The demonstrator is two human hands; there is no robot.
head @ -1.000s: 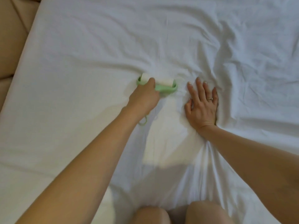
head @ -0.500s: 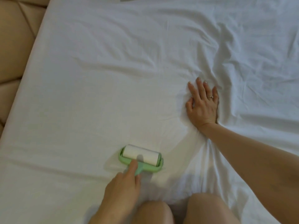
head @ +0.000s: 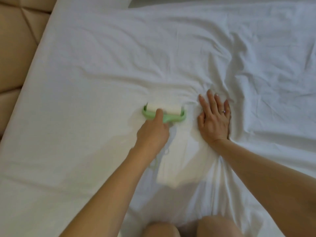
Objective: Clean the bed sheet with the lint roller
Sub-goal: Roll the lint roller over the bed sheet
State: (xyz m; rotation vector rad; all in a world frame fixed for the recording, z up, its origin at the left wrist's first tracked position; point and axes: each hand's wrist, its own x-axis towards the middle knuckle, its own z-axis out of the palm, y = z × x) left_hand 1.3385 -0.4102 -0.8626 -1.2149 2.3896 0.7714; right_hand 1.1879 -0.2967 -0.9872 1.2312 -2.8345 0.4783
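Note:
A white bed sheet [head: 95,69] covers the whole mattress and is creased toward the right. The lint roller [head: 171,112], with a pale green frame and a white roll, lies pressed on the sheet near the middle. My left hand [head: 153,134] grips its handle from behind, the index finger stretched onto the green frame; the handle itself is mostly hidden under the hand. My right hand [head: 214,119] lies flat on the sheet just to the right of the roller, fingers straight and spread, a ring on one finger. Folds bunch up ahead of the roller.
A tan padded headboard [head: 15,48] runs along the left edge of the mattress. My bare knees [head: 191,226] rest at the bottom edge. A grey strip [head: 188,0] shows past the sheet's far edge.
My left hand has pushed the roller away from me, from near my knees to the middle of the sheet beside my right hand. The right hand has stayed flat in place.

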